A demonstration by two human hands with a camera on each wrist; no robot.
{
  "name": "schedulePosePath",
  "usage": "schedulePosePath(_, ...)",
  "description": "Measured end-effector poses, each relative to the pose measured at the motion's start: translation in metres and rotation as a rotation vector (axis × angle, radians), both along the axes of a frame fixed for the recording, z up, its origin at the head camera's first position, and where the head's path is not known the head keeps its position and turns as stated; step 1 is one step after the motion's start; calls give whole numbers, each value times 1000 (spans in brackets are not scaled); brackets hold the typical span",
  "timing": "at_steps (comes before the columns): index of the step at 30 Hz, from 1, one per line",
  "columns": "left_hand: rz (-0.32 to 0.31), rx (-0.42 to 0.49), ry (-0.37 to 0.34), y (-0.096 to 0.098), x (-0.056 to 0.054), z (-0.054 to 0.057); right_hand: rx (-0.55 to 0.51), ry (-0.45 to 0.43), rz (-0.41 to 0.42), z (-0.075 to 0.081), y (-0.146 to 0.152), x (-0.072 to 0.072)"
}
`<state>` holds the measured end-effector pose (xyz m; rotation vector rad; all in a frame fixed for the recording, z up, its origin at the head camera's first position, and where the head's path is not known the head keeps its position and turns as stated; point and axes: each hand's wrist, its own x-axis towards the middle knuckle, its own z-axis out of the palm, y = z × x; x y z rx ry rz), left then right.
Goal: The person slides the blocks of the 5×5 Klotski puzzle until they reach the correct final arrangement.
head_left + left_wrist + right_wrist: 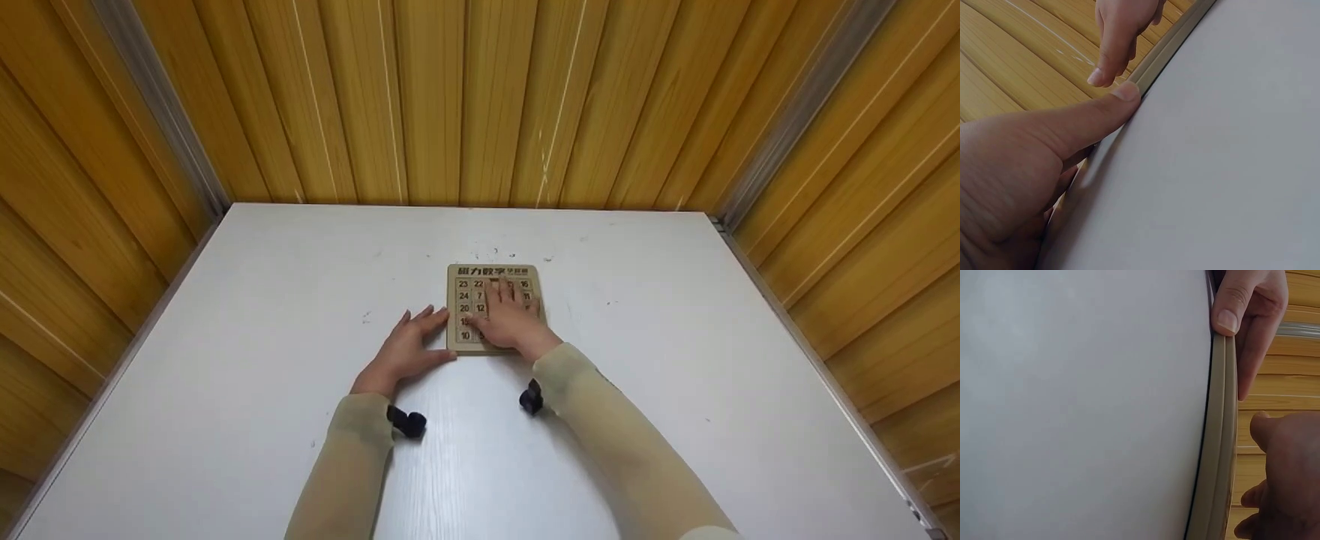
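Number puzzle: flat on the white table, nearer the far edge, and we've both hands at it!
Left hand: spread wide, thumb against the near-left corner, fingers along the left edge.
Right hand: fingers stretched out over the tiles; pressing or hovering, we cannot tell.
Board: light and stiff, we reckon, so it could skid on that smooth top.
Tiles: hard, probably easy sliders; one fingertip each suits us.
Best hold: the rim, left and near sides, clear of the numbers.
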<state>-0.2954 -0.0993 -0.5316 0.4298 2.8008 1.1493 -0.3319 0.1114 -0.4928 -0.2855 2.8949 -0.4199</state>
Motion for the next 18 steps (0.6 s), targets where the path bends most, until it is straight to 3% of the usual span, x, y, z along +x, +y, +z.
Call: schedulePosePath(18, 5, 13, -2, 0, 0, -2, 7, -20, -42, 1, 11, 3)
